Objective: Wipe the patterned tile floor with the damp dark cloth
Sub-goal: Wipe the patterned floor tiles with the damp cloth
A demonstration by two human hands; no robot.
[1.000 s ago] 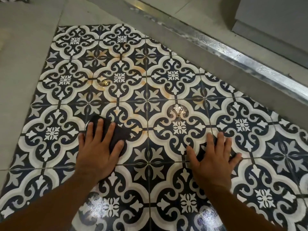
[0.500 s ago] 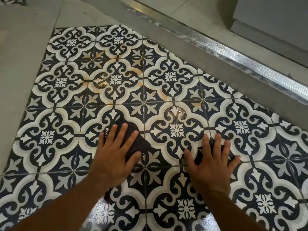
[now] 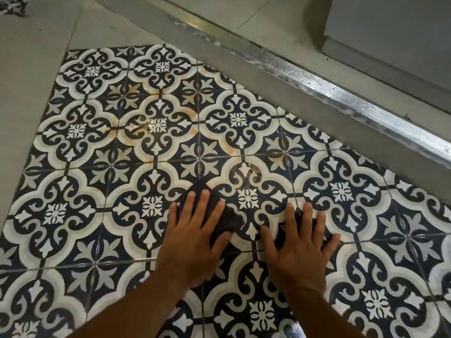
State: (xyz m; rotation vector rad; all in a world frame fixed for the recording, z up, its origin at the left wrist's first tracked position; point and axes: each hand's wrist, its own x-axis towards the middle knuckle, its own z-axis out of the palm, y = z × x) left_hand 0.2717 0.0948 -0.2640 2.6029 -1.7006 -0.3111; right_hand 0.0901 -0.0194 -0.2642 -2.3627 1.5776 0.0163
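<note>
Head camera view: we look down along our two bare forearms onto the patterned tile floor, navy and white with scrolled medallions. Our left hand lies flat, fingers straight and slightly apart, pressing the dark cloth onto the tiles. The cloth shows beyond the fingertips and bunches out between forefinger and thumb. It sits well in from the floor's left edge, touching the medallion with a white rosette just to its right.

Our right hand rests palm down just beside the left, not touching it, with its fingers spread wide on the tiles. Dark shapes show between those fingers; we cannot tell whether they are tile pattern or more cloth.

A glistening wet patch lies just beyond the cloth, toward the far edge. Orange stains mark the pale bands nearer the far left corner, and a second shiny spot sits among them.

Plain grey flooring borders the left edge. Along the far edge runs a grey kerb, which carries a ribbed metal strip set diagonally across our view.
</note>
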